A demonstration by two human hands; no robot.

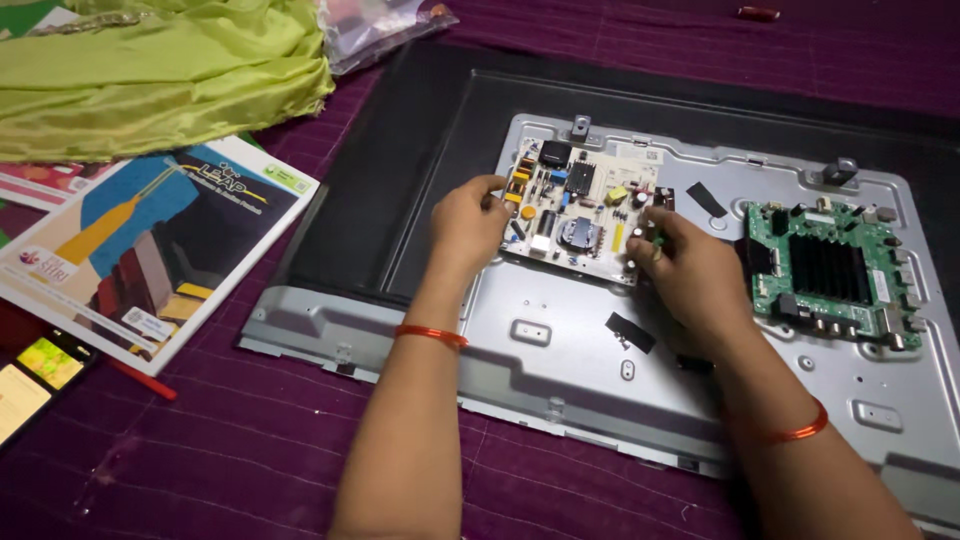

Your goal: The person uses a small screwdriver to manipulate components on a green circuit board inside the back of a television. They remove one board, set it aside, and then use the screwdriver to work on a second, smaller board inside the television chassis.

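- White rectangular circuit board (577, 207) crowded with black, yellow and blue components: it sits between your two hands, lying on the upper middle of the metal panel, one short edge at each set of fingertips.
- Your left hand (468, 222): fingers curled and pinched onto the board's left edge, thumb on top; an orange thread band circles the wrist.
- Your right hand (690, 270): fingers bent and closed on the board's right edge near a small green part; whether that part is held on its own, you cannot tell. A matching orange band sits on this wrist.
- Grey stamped sheet-metal back panel (560, 350) with slots and raised mounts: directly beneath both hands.
- Two black tape strips (630, 332): one just below your right fingers, one just above them.
- Green square circuit board with black finned heat sink (830, 272): beyond your right knuckles, apart from them.
- Black frame (400, 160): past your left fingertips, around the panel.
- Illustrated glossy booklet (150, 240), yellow-green cloth (160, 70), phone (35, 375): well left of your left hand, on purple fabric (250, 450).
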